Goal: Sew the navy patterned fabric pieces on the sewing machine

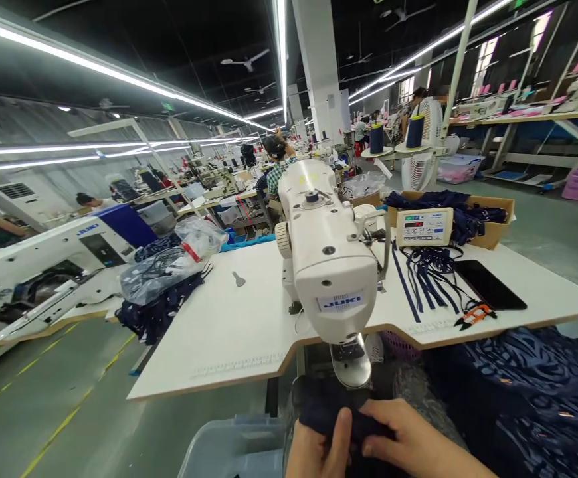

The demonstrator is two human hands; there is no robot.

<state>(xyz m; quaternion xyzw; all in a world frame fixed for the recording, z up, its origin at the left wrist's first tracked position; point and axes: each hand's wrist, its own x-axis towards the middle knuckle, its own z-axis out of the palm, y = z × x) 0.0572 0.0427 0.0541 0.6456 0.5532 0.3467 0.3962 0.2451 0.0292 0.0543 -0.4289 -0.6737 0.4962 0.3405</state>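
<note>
A white JUKI sewing machine (pixel 331 259) stands on a white table (pixel 229 332) with its head towards me. Below its needle end lies a piece of dark navy fabric (pixel 326 408). My left hand (pixel 319 451) grips the near edge of this fabric, thumb on top. My right hand (pixel 418 445) lies over the same fabric just to the right, fingers pressed down on it. A heap of navy patterned cloth (pixel 533 398) spreads to the right of my hands.
Navy straps (pixel 426 282), orange thread snips (pixel 476 315), a black phone (pixel 488 284) and a control panel (pixel 423 228) sit right of the machine. Bagged fabric (pixel 169 265) lies at the table's left. A grey bin (pixel 229 448) stands below. Other workers sit at distant machines.
</note>
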